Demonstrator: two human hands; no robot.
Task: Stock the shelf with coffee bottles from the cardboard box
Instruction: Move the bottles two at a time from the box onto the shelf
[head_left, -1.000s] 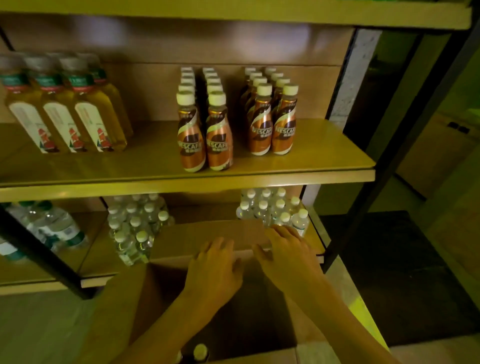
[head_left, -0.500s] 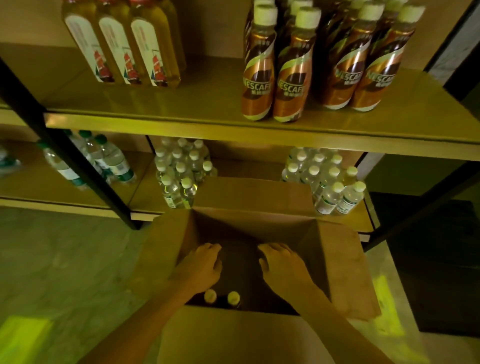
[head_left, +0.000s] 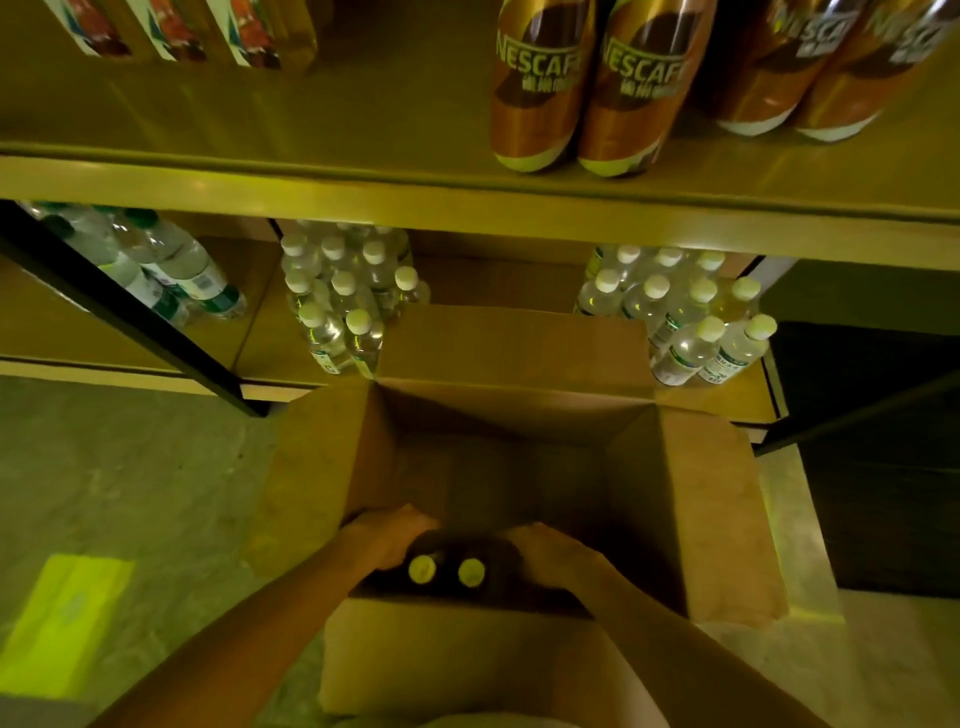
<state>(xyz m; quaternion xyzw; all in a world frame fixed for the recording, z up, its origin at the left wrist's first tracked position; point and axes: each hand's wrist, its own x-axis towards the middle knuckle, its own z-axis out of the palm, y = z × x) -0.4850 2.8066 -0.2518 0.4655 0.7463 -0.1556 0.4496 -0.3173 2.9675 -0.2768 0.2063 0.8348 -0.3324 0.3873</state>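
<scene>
1. Wooden shelf (head_left: 415, 202) spans the top of the view, with coffee bottles (head_left: 587, 93) standing at 1 o'clock.
2. Open cardboard box (head_left: 696, 509) sits on the floor below.
3. Two capped bottles (head_left: 447, 570) stand inside it at 6 o'clock.
4. Left hand (head_left: 387, 535) and right hand (head_left: 558, 553) flank the pair; I cannot tell whether the fingers grip.

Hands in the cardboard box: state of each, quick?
Left hand: closed on the left dark, pale-capped coffee bottle.
Right hand: closed on the right dark, pale-capped coffee bottle.
</scene>
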